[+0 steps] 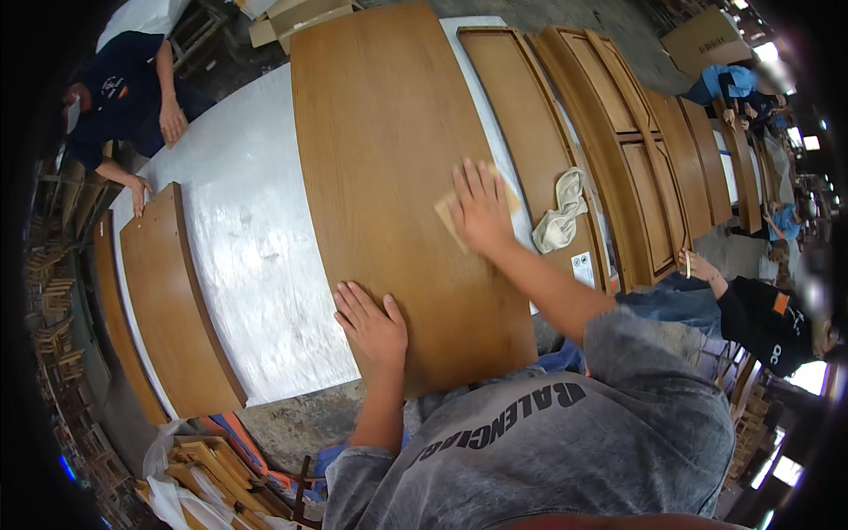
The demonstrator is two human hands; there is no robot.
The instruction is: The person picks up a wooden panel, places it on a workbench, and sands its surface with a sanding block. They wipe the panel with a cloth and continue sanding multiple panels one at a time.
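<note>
A wide brown wooden panel (389, 115) lies flat across the work table in front of me. My left hand (373, 329) rests flat on the panel near its left edge, fingers spread, holding nothing. Toward the panel's right edge, my right hand (481, 208) presses a thin tan pad (448, 218) against the wood. Its fingers stretch over the pad, whose edges show on both sides; whether it is sandpaper or a sponge, I cannot tell. Just right of that hand, a crumpled off-white cloth (560, 212) lies on another wooden panel (521, 115).
Silvery-white sheeting (247, 221) covers the table. At left a smaller panel (172, 274) lies near a co-worker (124, 97). Framed panels (618, 150) line the right, where another person's hand (700, 265) touches an edge. Wood strips (212, 477) are stacked at lower left.
</note>
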